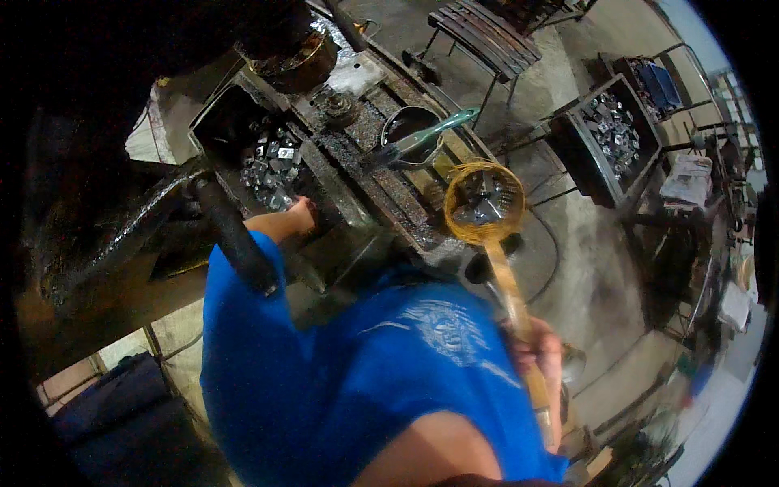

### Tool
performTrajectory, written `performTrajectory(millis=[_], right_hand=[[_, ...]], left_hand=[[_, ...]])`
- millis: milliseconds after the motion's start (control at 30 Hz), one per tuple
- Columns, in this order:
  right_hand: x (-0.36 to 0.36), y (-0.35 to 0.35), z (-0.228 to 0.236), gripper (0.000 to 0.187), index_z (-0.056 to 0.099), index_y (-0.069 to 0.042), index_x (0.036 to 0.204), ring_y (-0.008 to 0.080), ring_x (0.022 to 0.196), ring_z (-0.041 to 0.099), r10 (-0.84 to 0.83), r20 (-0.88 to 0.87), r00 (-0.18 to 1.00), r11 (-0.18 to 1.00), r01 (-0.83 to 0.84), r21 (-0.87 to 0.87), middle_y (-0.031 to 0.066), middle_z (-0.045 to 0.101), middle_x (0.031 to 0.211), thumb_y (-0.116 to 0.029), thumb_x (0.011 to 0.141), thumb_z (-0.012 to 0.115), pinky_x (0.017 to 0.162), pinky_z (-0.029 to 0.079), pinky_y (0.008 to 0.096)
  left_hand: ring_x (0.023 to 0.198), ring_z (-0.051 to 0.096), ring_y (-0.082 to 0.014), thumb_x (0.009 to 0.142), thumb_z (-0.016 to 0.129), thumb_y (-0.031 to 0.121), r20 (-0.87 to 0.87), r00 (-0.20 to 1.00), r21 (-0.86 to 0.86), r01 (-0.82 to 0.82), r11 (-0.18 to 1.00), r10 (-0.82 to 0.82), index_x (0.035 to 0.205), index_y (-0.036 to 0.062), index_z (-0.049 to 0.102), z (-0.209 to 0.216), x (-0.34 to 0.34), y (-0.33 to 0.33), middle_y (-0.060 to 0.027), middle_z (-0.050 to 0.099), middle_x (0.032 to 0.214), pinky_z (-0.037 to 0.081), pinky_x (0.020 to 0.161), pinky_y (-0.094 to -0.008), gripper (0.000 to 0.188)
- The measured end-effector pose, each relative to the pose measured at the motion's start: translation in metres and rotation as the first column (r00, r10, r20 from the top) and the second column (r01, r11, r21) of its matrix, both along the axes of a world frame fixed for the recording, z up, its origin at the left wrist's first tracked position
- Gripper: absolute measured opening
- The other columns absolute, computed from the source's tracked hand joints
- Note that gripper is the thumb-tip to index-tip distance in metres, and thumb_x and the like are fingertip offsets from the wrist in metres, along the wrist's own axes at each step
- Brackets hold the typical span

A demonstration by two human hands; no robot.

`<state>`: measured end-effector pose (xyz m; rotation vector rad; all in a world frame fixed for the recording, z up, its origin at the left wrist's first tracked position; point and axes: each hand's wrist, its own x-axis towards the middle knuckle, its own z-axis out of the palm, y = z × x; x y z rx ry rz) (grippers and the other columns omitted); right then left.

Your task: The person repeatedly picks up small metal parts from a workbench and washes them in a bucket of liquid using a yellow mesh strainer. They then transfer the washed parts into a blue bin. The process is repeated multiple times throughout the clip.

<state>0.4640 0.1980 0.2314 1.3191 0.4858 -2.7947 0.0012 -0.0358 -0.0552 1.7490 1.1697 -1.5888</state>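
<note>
My right hand (542,357) is wrapped round the wooden handle of a scoop strainer (505,276). Its round, yellow-rimmed basket holds several small dark metal pieces (487,203). On the other side, my left hand (303,214) is at the near edge of a dark metal bin (213,109), beside a heap of small shiny metal pieces (272,166). The fingers of that hand are mostly lost in shadow, so I cannot make out whether they hold a piece.
A green-handled brush (430,132) lies across a round pot (408,122) on the grimy machine bed (369,174). A slatted stool (485,39) stands beyond. At the right is another bin (586,154) of metal pieces. A dark bar (235,235) crosses near my left arm.
</note>
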Motion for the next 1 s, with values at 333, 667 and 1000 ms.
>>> performTrajectory(millis=[333,667,1000], right_hand=[[0.003,0.000,-0.005,0.047,0.046,-0.001,0.097,0.0063,0.039,0.035,-0.017,-0.013,1.000,1.000,0.016,-0.022,0.0012,0.036,0.057,-0.018,0.055,0.055,0.029,0.029,0.0192],[0.009,0.013,-0.004,0.052,0.045,-0.001,0.103,0.0059,0.042,0.037,0.046,-0.081,0.996,0.999,-0.048,-0.022,-0.0006,0.036,0.059,-0.022,0.057,0.059,0.032,0.031,0.0187],[0.007,0.017,0.002,0.049,0.046,-0.001,0.100,0.0051,0.040,0.035,0.105,-0.073,0.992,0.994,-0.102,0.034,-0.0014,0.036,0.059,-0.027,0.060,0.059,0.031,0.030,0.0185]], left_hand=[[0.095,0.051,-0.0205,0.069,0.058,0.031,0.063,0.976,0.288,-0.217,0.933,0.207,0.097,0.0148,0.059,0.037,-0.007,0.045,-0.0021,0.055,0.103,0.035,0.076,-0.0381,0.032],[0.061,0.057,-0.0310,0.053,0.065,0.033,0.599,0.634,0.792,-0.558,-0.247,0.489,0.070,0.0079,0.054,0.192,0.048,0.033,-0.0129,0.058,0.063,0.045,0.054,-0.0402,0.033],[0.059,0.055,-0.0244,0.051,0.072,0.025,0.767,0.568,0.548,-0.822,-0.156,-0.299,0.079,0.0091,0.058,0.254,0.179,0.174,-0.0077,0.057,0.072,0.045,0.054,-0.0334,0.036]])
